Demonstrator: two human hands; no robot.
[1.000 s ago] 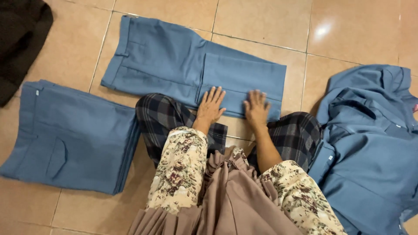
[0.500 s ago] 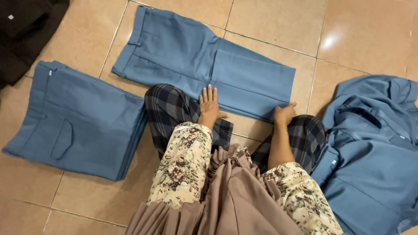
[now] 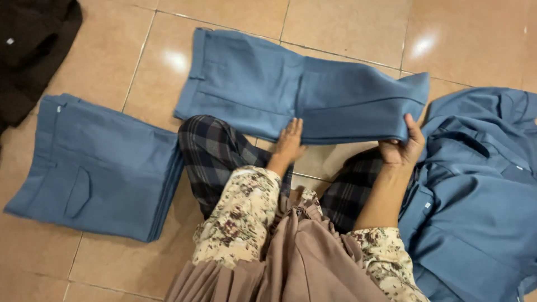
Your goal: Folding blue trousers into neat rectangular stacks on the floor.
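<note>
Blue folded trousers [image 3: 268, 92] lie on the tiled floor [image 3: 347, 31] just beyond the knees, the left hand [image 3: 290, 142] pressing flat with fingers together at mid-length while the right hand [image 3: 404, 146] pinches the raised leg end, which is best carried over squarely, edges matched.

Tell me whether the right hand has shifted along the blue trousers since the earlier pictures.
Yes. The right hand has slid rightward from the middle of the blue trousers to their leg end, toward the blue shirt, and now grips that end, lifting it.
</note>
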